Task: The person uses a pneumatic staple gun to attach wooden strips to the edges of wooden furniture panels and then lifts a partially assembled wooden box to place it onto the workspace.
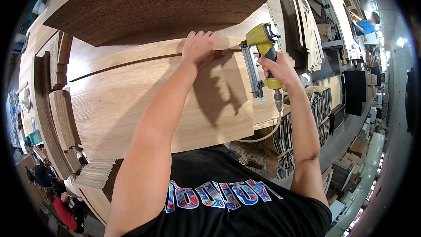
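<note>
Nail gun held at the joint between two wood panels.

A large curved panel (166,0) with a dark chipboard edge lies at the top; below it a flat oak panel (131,101) covers the bench, a thin strip (131,55) running along its upper edge. The left hand (199,46) presses flat, fingers spread, on the strip. The right hand (280,70) is clenched around the grip of the yellow nail gun (262,39), whose nose meets the strip just beside the left hand. A hose (274,127) hangs from the grip.
</note>
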The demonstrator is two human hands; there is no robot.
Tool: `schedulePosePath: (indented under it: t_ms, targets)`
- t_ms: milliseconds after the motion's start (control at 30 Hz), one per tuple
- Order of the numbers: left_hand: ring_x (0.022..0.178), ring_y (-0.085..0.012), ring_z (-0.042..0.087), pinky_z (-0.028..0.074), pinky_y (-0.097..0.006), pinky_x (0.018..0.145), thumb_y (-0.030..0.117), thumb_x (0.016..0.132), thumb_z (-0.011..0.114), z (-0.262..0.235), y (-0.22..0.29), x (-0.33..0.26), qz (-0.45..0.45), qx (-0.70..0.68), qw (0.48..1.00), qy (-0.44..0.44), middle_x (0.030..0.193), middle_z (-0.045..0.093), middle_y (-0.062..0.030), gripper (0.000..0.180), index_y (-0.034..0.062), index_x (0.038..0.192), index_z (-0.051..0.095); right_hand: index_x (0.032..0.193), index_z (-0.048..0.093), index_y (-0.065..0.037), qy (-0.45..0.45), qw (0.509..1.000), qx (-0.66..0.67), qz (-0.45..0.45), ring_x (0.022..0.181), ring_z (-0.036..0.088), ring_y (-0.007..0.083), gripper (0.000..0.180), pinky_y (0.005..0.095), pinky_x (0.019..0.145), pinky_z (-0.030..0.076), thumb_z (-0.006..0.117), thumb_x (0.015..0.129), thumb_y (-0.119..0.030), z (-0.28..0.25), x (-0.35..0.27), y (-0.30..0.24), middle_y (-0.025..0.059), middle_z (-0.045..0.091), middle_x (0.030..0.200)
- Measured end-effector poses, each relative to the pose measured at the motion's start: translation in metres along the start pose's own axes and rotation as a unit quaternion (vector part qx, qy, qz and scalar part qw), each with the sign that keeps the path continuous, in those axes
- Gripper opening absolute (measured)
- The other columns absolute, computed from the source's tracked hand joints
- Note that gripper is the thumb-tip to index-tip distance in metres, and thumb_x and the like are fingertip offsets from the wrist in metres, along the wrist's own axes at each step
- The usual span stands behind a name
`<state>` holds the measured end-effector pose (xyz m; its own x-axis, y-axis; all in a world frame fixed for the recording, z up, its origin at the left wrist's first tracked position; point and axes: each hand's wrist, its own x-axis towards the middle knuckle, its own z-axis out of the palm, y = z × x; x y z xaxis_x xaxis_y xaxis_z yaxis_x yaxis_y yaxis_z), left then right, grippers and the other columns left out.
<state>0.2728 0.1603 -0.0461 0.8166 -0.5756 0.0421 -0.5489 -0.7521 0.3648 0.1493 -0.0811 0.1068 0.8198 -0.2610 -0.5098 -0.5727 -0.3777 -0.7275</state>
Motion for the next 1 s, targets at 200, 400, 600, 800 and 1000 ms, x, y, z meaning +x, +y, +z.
schedulePosePath:
  t_ms: [200, 400, 600, 800, 1000]
  targets:
    - [0.118, -0.0255, 0.07, 0.049, -0.044, 0.1, 0.079, 0.092, 0.073, -0.01, 0.005, -0.004, 0.005, -0.013, 1.0, 0.012, 0.122, 0.078, -0.0062, 0.072, 0.0154, 0.125, 0.07, 0.106, 0.072, 0.003, -0.003, 1.0, -0.017, -0.002, 0.062, 0.063, 0.0116, 0.024, 0.0326, 0.06, 0.054, 0.077, 0.103, -0.02, -0.001, 0.002, 0.0, 0.0027, 0.067, 0.078]
    - [0.115, -0.0263, 0.072, 0.049, -0.043, 0.1, 0.074, 0.095, 0.072, -0.01, 0.004, -0.005, 0.019, -0.003, 0.999, 0.027, 0.117, 0.078, -0.0072, 0.067, 0.015, 0.127, 0.069, 0.103, 0.07, 0.002, -0.011, 0.999, -0.036, -0.004, 0.061, 0.062, 0.012, 0.021, 0.0332, 0.06, 0.054, 0.075, 0.101, -0.018, 0.002, -0.003, -0.012, 0.0031, 0.066, 0.076]
    - [0.112, -0.0263, 0.072, 0.05, -0.044, 0.097, 0.066, 0.091, 0.081, -0.004, 0.004, -0.009, 0.031, -0.02, 0.997, 0.073, 0.114, 0.078, -0.0056, 0.064, 0.015, 0.128, 0.071, 0.108, 0.069, 0.0, -0.029, 0.998, -0.054, 0.005, 0.062, 0.061, 0.0092, 0.021, 0.0305, 0.059, 0.054, 0.077, 0.101, -0.018, 0.004, -0.001, -0.02, -0.0001, 0.064, 0.076]
    - [0.11, -0.0274, 0.071, 0.05, -0.045, 0.096, 0.053, 0.083, 0.091, -0.002, 0.0, -0.008, 0.031, -0.052, 0.995, 0.079, 0.113, 0.078, -0.0053, 0.06, 0.0157, 0.126, 0.071, 0.103, 0.068, 0.001, -0.069, 0.997, -0.026, -0.03, 0.061, 0.061, 0.0098, 0.02, 0.0306, 0.058, 0.054, 0.076, 0.101, -0.017, 0.03, -0.003, -0.026, 0.0009, 0.064, 0.074]
    - [0.105, -0.0261, 0.071, 0.049, -0.043, 0.092, 0.052, 0.084, 0.092, 0.002, 0.001, -0.007, 0.033, -0.047, 0.993, 0.104, 0.107, 0.075, -0.0038, 0.053, 0.0159, 0.114, 0.068, 0.103, 0.067, 0.001, -0.074, 0.994, -0.075, -0.009, 0.062, 0.061, 0.009, 0.02, 0.0302, 0.058, 0.055, 0.075, 0.101, -0.016, 0.036, 0.001, -0.032, 0.0005, 0.064, 0.074]
